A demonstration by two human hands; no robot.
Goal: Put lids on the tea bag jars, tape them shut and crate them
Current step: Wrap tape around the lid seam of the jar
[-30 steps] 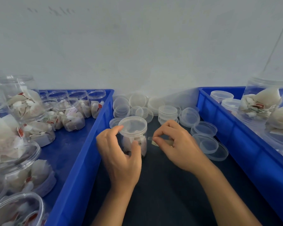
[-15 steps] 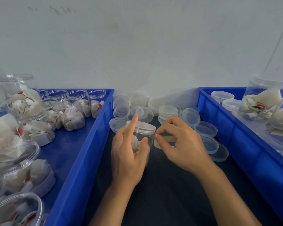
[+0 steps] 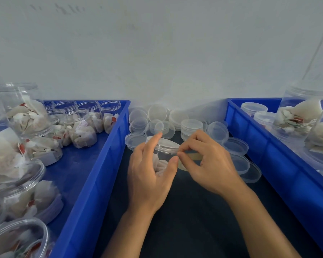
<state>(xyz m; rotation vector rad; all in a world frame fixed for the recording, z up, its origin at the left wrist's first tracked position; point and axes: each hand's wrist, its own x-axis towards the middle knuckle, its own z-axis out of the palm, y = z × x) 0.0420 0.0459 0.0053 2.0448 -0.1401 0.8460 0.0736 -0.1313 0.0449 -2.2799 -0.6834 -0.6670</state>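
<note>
The left hand (image 3: 149, 175) gripped a small lidded jar (image 3: 161, 155) of tea bags at the middle of the dark surface (image 3: 190, 220), thumb curled round its near right side and forefinger raised past the lid (image 3: 164, 143), apparently to steady it and keep the rim exposed. The right hand (image 3: 211, 164) pinched a short strip of pale tape (image 3: 191, 156) between thumb and fingers just right of the lid's edge, seemingly ready to seal the seam. The jar was clear, smooth, cylindrical plastic; its lid a frosted shallow disc. Spare lids (image 3: 192, 125) lay heaped at the far side within reach. A blue crate (image 3: 104, 164) on the left held open jars of crumpled white bags; another blue crate (image 3: 259, 138) on the right held lidded ones, probably finished.
</note>
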